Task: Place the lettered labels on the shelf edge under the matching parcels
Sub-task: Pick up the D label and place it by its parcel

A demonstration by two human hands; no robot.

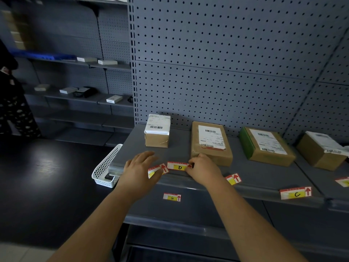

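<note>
Several parcels stand on a grey shelf point(132, 148): a small box with a white top point(157, 131), a flat brown box point(210, 144), a green-sided box point(266, 146) and another brown box point(321, 151). My right hand point(203, 170) pinches the right end of the label marked D point(178, 166) at the shelf edge, below and between the first two parcels. My left hand point(140, 168) holds another label point(156, 170) just left of it; its letter is hidden. A label point(233, 179) sits right of my right hand. The C label point(295, 193) sits under the green-sided box.
A G label point(171, 197) sits on the lower shelf front. A white mesh basket point(105, 167) hangs off the shelf's left end. Another label point(342, 181) shows at the far right. A person in dark clothes point(13, 103) stands at the left by other shelves.
</note>
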